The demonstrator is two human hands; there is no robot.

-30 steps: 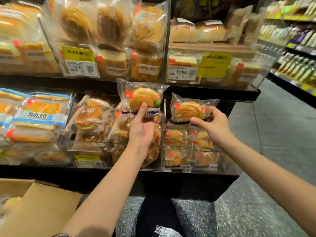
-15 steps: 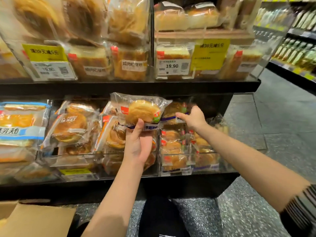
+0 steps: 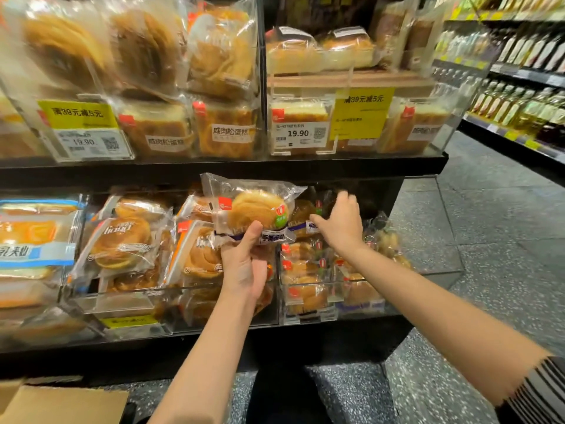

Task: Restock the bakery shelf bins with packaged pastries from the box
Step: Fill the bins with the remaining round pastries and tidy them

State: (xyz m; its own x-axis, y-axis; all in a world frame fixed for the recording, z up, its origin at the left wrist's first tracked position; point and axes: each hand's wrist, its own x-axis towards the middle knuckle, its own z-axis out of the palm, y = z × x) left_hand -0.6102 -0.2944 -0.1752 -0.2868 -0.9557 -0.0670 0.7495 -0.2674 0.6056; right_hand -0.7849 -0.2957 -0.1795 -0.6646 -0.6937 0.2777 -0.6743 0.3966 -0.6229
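Crinkly clear wrap covers 1 round bun [image 3: 256,209] at frame center, gripped by our left hand [image 3: 244,267]; our right hand [image 3: 342,224] spreads loosely over another pack [image 3: 305,218].

Glossy clear plastic film is seen wrapping the pastry pack [image 3: 255,209]. Shelf bins [image 3: 308,313] are made of clear, smooth, shiny acrylic. Shelf edge [image 3: 214,168] is finished in matt black. Price tags [image 3: 78,114] are printed on yellow paper. Box [image 3: 61,405] is plain matt brown cardboard. Floor [image 3: 489,240] is laid in smooth speckled grey stone. Sleeve [image 3: 544,393] is striped cloth.
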